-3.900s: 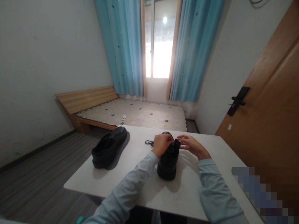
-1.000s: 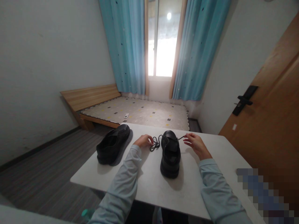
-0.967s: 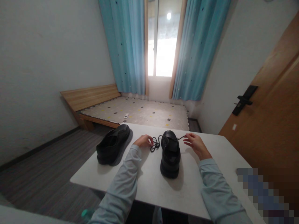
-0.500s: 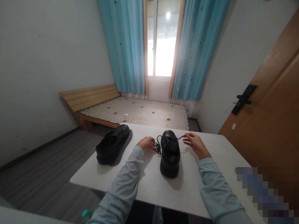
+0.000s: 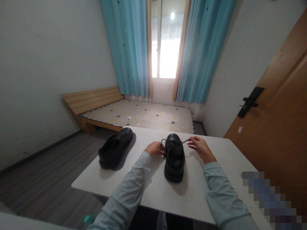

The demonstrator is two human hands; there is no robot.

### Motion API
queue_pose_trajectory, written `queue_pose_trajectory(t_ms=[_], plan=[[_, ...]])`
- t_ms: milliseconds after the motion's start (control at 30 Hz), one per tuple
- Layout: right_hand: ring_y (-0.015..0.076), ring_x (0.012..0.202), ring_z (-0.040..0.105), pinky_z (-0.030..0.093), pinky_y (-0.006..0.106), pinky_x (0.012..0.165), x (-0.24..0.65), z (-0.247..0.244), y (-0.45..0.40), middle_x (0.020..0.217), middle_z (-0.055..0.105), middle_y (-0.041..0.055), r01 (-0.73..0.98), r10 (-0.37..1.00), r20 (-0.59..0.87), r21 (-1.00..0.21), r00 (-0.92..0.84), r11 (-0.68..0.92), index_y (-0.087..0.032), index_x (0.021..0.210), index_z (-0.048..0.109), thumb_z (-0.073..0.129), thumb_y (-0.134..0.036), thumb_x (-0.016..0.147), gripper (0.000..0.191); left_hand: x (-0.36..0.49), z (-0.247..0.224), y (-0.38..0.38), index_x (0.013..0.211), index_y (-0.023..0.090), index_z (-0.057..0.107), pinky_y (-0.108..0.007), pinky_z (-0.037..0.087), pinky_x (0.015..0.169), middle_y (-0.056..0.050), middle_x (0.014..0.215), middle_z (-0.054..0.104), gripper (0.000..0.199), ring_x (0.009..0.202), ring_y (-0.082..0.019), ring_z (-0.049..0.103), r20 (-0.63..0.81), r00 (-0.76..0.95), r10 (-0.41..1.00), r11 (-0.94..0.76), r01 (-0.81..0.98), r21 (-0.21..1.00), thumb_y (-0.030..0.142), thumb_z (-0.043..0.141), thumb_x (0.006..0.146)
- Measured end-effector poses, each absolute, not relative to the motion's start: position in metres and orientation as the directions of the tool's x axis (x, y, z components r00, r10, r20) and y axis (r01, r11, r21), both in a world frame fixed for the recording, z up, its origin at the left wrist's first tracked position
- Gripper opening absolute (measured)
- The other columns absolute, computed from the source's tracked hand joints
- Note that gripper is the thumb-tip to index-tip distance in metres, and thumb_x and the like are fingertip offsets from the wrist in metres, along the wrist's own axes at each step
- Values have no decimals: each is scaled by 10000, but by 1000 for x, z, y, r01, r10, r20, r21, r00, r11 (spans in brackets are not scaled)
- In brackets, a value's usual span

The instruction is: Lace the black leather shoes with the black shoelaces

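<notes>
A black shoe (image 5: 175, 159) stands on the white table (image 5: 155, 195), toe pointing away from me. At its left side is my left hand (image 5: 155, 148), fingers bent against the shoe where the loose lace lies; the fingertips are partly hidden. My right hand (image 5: 200, 147), on the other side, pinches the end of a black shoelace (image 5: 185, 141) that runs taut from the front of the shoe. A second black shoe (image 5: 116, 148) rests on the table to the left, apart from both hands.
Beyond the table is a bed (image 5: 144, 111) with a patterned mattress and a small white object (image 5: 129, 118) on it. A wooden door (image 5: 275, 95) is at the right. Blue curtains (image 5: 130, 48) flank the window. A green object (image 5: 88, 219) shows low at the left.
My left hand has moved right, closer to the shoe, and now covers most of the loose lace there. My right hand keeps its place with the lace end.
</notes>
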State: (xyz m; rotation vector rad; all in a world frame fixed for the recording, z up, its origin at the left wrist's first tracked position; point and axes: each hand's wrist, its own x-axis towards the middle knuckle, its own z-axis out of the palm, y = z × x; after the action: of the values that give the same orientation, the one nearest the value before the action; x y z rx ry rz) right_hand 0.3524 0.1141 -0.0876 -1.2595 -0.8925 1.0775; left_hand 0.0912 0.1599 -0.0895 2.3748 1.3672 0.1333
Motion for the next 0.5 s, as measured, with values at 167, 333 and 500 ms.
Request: queue_pose_trajectory(t_ms=[167,333,500], plan=[[122,604,620,516,238,552,353,-89,115,735,661,16,-153,956,-54,-988,289,-10,-176,681,603,750,-351,623,236,88,-83,158,747,210,726,-229,425,625,-44,798,718,205,738,-190,641,-110,545,831,-486,808,333,347,710,596],[123,601,622,522,243,546,353,-90,115,742,664,17,-158,956,-38,-987,290,9,-178,676,614,744,-344,627,217,84,-79,157,715,207,724,-250,435,638,-75,807,718,129,771,-220,653,-85,472,877,-427,849,311,224,709,588],[117,596,621,529,238,544,354,-89,117,735,665,7,-193,938,8,-978,346,79,-185,702,619,758,-336,611,224,74,-79,165,858,190,685,-286,449,686,-115,888,703,167,841,-241,650,29,303,952,-296,896,331,269,598,740]])
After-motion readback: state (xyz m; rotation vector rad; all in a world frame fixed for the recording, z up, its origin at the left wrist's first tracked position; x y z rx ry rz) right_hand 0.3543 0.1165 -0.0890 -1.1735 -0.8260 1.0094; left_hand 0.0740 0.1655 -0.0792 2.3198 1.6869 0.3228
